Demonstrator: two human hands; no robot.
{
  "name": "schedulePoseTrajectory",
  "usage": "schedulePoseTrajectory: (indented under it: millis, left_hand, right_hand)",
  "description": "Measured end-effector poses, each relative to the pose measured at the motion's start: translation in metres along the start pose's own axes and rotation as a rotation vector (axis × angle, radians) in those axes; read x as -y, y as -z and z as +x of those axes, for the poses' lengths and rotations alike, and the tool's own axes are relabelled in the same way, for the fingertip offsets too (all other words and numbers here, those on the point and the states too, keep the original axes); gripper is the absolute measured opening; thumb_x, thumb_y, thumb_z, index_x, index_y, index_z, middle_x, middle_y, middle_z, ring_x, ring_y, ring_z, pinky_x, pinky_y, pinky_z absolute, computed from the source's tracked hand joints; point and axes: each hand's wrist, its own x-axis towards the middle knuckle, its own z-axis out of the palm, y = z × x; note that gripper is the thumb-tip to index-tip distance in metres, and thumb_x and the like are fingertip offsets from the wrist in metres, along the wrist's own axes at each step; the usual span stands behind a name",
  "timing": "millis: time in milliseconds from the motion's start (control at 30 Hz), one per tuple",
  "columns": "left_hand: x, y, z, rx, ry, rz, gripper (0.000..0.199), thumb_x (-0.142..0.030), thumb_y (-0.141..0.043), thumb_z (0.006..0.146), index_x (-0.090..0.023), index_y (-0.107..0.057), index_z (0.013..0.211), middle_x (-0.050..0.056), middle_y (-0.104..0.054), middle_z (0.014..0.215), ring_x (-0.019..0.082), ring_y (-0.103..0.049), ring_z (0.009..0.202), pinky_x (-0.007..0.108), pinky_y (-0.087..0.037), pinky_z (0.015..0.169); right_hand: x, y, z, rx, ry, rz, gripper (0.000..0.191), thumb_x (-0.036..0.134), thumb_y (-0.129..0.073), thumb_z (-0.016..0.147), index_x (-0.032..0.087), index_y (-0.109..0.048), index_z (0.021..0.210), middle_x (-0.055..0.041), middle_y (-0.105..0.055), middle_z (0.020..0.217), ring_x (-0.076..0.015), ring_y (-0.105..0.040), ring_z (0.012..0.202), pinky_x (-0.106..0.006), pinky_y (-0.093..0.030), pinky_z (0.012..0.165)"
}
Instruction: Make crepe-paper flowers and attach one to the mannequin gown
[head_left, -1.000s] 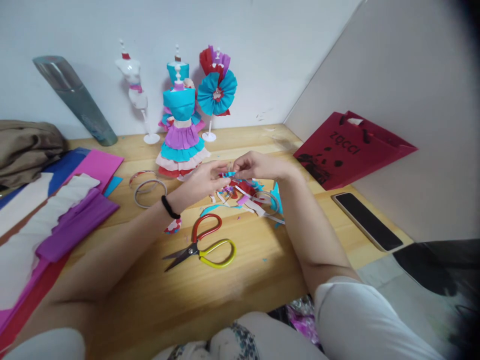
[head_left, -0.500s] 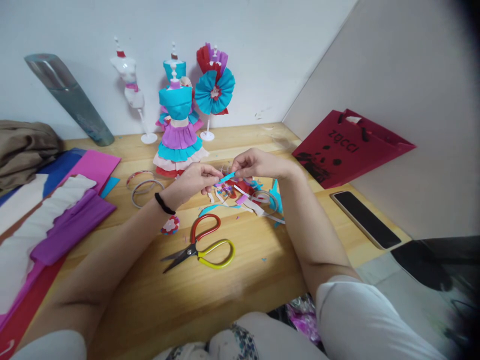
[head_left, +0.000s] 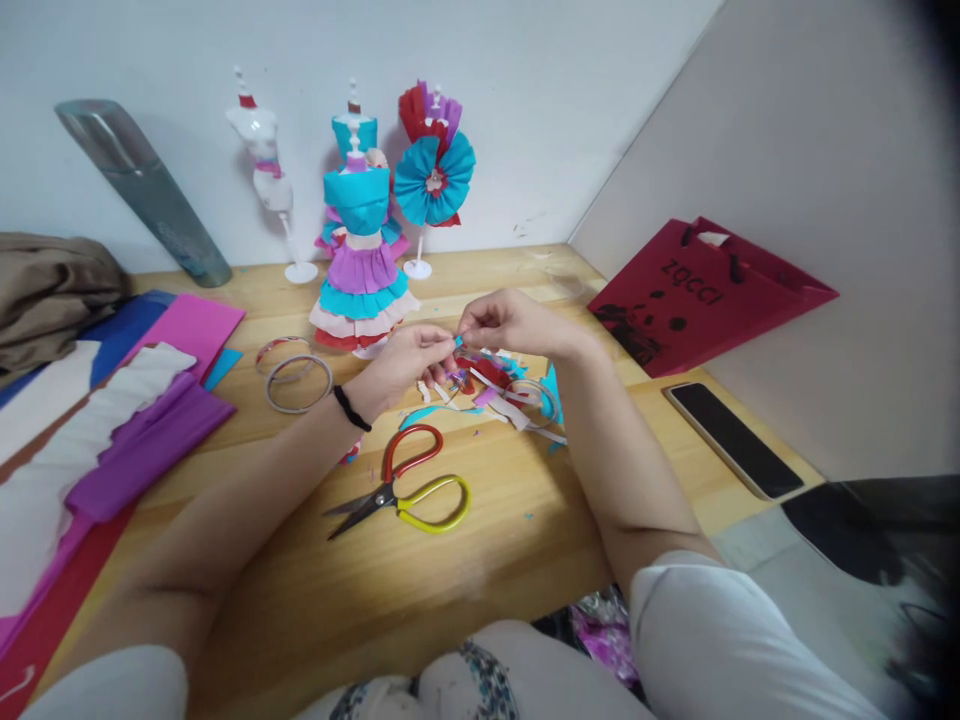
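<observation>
Between the fingertips of my left hand (head_left: 420, 362) and my right hand (head_left: 506, 322) is a small blue paper piece (head_left: 459, 342), mostly covered by the fingers. Both hands pinch it, nearly touching each other. Below them lies a pile of paper scraps (head_left: 487, 396) in red, white, purple and blue. Scissors (head_left: 386, 494) with one red and one yellow handle lie with parted blades in front of the hands. Behind my left hand stands a small dress form (head_left: 363, 270) in a tiered paper dress.
Tape rolls (head_left: 298, 384) lie left of my hands. Colored paper sheets (head_left: 150, 440) and a brown cloth (head_left: 52, 290) are at the left. A bottle (head_left: 150, 195) stands behind them. At the right are a red bag (head_left: 697, 295) and a phone (head_left: 731, 440).
My fingertips have come closer together, and less of the blue paper shows. My left hand has moved right, and its forearm now covers most of the red-and-white round piece.
</observation>
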Motion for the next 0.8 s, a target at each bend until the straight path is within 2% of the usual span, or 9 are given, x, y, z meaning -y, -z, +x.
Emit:
schedulePoseTrajectory:
  millis: [100, 267, 400, 467, 533, 633, 667, 733, 800]
  left_hand:
    - [0.005, 0.003, 0.003, -0.07, 0.032, 0.01, 0.019, -0.019, -0.061, 0.091, -0.01, -0.062, 0.074, 0.001, -0.063, 0.066, 0.003, -0.052, 0.045, 0.014, -0.039, 0.042]
    - [0.005, 0.007, 0.0, -0.045, 0.077, 0.065, 0.017, -0.014, -0.058, 0.091, -0.01, -0.063, 0.075, 0.001, -0.064, 0.065, 0.004, -0.052, 0.046, 0.014, -0.04, 0.044]
    - [0.0, 0.008, -0.003, -0.036, 0.122, 0.187, 0.012, -0.011, -0.06, 0.088, -0.009, -0.066, 0.078, -0.001, -0.059, 0.059, 0.003, -0.048, 0.044, 0.014, -0.036, 0.043]
    - [-0.003, 0.008, -0.004, -0.097, 0.102, 0.231, 0.01, -0.013, -0.061, 0.088, -0.009, -0.067, 0.081, -0.002, -0.059, 0.059, 0.003, -0.044, 0.043, 0.015, -0.033, 0.042]
    - [-0.006, 0.006, -0.005, -0.173, 0.044, 0.223, 0.013, -0.019, -0.059, 0.09, -0.01, -0.068, 0.087, 0.001, -0.064, 0.067, 0.004, -0.048, 0.048, 0.015, -0.035, 0.044]
    - [-0.01, 0.002, -0.006, -0.155, -0.08, 0.155, 0.021, -0.029, -0.059, 0.091, -0.012, -0.069, 0.098, 0.006, -0.071, 0.09, 0.008, -0.06, 0.067, 0.016, -0.044, 0.055]
    - [-0.012, 0.001, -0.007, -0.114, -0.104, 0.153, 0.02, -0.029, -0.061, 0.09, -0.012, -0.069, 0.094, 0.005, -0.071, 0.089, 0.008, -0.061, 0.069, 0.016, -0.046, 0.058]
    - [-0.017, -0.001, -0.01, -0.049, -0.112, 0.192, 0.016, -0.025, -0.064, 0.086, -0.011, -0.068, 0.078, 0.003, -0.068, 0.075, 0.008, -0.058, 0.064, 0.017, -0.045, 0.06]
    - [-0.021, 0.0, -0.013, -0.039, -0.089, 0.245, 0.02, -0.021, -0.063, 0.083, -0.011, -0.063, 0.066, 0.002, -0.063, 0.061, 0.007, -0.055, 0.056, 0.018, -0.043, 0.056]
  right_hand:
    - [0.004, 0.007, -0.005, -0.069, -0.055, -0.063, 0.008, 0.024, -0.061, 0.071, 0.016, -0.062, 0.072, 0.0004, -0.058, 0.062, -0.0115, -0.049, 0.057, -0.024, -0.037, 0.056]
    - [0.0, 0.023, -0.016, -0.184, -0.075, -0.139, 0.013, 0.028, -0.063, 0.073, 0.015, -0.064, 0.075, -0.0026, -0.061, 0.065, -0.0131, -0.051, 0.057, -0.026, -0.04, 0.057]
    - [-0.006, 0.032, -0.023, -0.241, -0.059, -0.172, 0.018, 0.032, -0.063, 0.077, 0.015, -0.066, 0.077, -0.0035, -0.062, 0.064, -0.0126, -0.051, 0.056, -0.026, -0.04, 0.055]
    - [-0.005, 0.033, -0.025, -0.214, -0.06, -0.176, 0.016, 0.03, -0.063, 0.077, 0.015, -0.067, 0.079, -0.0035, -0.063, 0.066, -0.0124, -0.051, 0.057, -0.026, -0.04, 0.056]
    - [-0.001, 0.029, -0.024, -0.16, -0.054, -0.177, 0.012, 0.026, -0.063, 0.076, 0.015, -0.067, 0.079, -0.0032, -0.064, 0.068, -0.0126, -0.052, 0.059, -0.026, -0.04, 0.057]
    - [0.009, 0.017, -0.019, -0.097, -0.01, -0.19, 0.008, 0.022, -0.062, 0.077, 0.016, -0.066, 0.074, -0.0015, -0.062, 0.067, -0.0123, -0.051, 0.061, -0.025, -0.037, 0.058]
    - [0.012, 0.013, -0.017, -0.08, -0.002, -0.204, 0.007, 0.022, -0.063, 0.077, 0.016, -0.065, 0.074, -0.0003, -0.06, 0.065, -0.0116, -0.048, 0.059, -0.025, -0.036, 0.057]
    - [0.016, 0.006, -0.013, -0.037, 0.011, -0.227, 0.007, 0.021, -0.064, 0.078, 0.017, -0.065, 0.073, 0.0009, -0.059, 0.063, -0.0109, -0.046, 0.058, -0.025, -0.034, 0.057]
    - [0.017, 0.003, -0.011, -0.033, 0.005, -0.222, 0.008, 0.022, -0.064, 0.078, 0.017, -0.065, 0.072, 0.001, -0.058, 0.063, -0.0109, -0.046, 0.058, -0.025, -0.034, 0.056]
